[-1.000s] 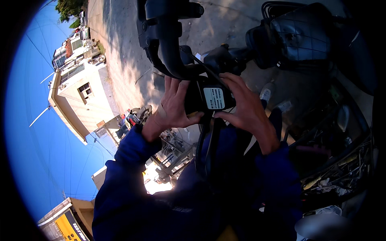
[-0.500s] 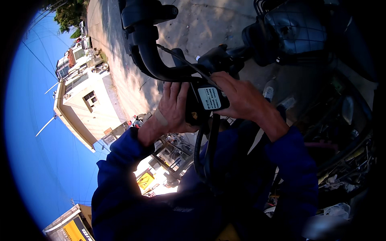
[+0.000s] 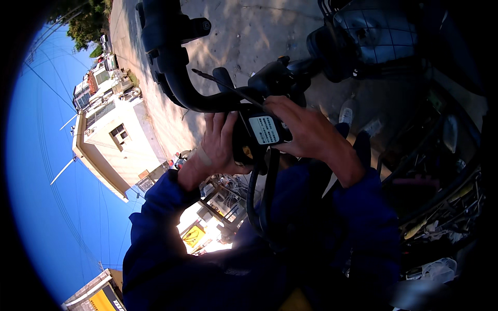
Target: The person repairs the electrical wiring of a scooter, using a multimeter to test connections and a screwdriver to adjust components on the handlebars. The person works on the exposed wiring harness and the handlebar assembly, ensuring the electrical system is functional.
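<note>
A black housing (image 3: 241,136) with a white printed label (image 3: 264,130) sits at the middle of a black handlebar (image 3: 194,98). My left hand (image 3: 220,142) is closed on its left side, fingers over the far edge and thumb at the near side. My right hand (image 3: 306,127) is closed at the right end of the housing, its fingertips by the label. From these fingers a thin dark rod (image 3: 228,87), like a screwdriver shaft, points up and left across the handlebar; any handle is hidden. Black cables (image 3: 254,202) hang below the housing.
A headlamp with a wire grille (image 3: 376,33) stands at the far right. Dark clutter and a clear plastic bag (image 3: 440,269) lie at lower right. Sunlit pavement (image 3: 249,31) stretches beyond the handlebar. Pale buildings (image 3: 111,140) are off to the left.
The handlebar, housing and both hands appear slightly further left and lower, with the surroundings shifting too. Both hands keep their hold, and the rod still points up and left.
</note>
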A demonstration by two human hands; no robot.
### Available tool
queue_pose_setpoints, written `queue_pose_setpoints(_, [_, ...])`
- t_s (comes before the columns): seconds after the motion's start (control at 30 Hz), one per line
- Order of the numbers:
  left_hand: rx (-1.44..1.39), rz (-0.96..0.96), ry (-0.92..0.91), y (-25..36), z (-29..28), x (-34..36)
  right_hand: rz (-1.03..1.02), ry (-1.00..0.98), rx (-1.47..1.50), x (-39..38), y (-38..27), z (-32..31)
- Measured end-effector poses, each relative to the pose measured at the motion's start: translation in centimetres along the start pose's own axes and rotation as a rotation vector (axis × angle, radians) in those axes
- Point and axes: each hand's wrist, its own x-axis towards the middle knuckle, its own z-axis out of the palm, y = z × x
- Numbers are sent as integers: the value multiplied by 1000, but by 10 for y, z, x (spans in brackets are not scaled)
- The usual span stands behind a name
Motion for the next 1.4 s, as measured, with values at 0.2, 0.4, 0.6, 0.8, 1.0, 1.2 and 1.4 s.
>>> queue_pose_setpoints(0.2, [-22, -42, -28, 4, -4, 3, 122, -108, 25, 5, -4, -7])
queue_pose_setpoints(0.4, [-98, -103, -64, 8, -15, 3, 203, 19, 14, -22, -14, -15])
queue_pose_setpoints(0.6, [-222, -246, 157, 15, 5, 9, 508, 143, 394, -47, -15, -5])
queue_pose_setpoints(0.8, [-337, -344, 337, 15, 25, 5, 348, 267, 286, -15, -24, 14])
queue_pose_setpoints(1.0, [-422, -364, 336, 16, 26, 10, 418, 206, 388, -9, -21, 15])
queue_pose_setpoints(1.2, [-368, -333, 283, 12, 24, 6, 338, 233, 391, -15, -13, 23])
queue_pose_setpoints(1.4, [-319, -330, 268, 13, 20, 10, 586, 274, 387, -7, -23, 13])
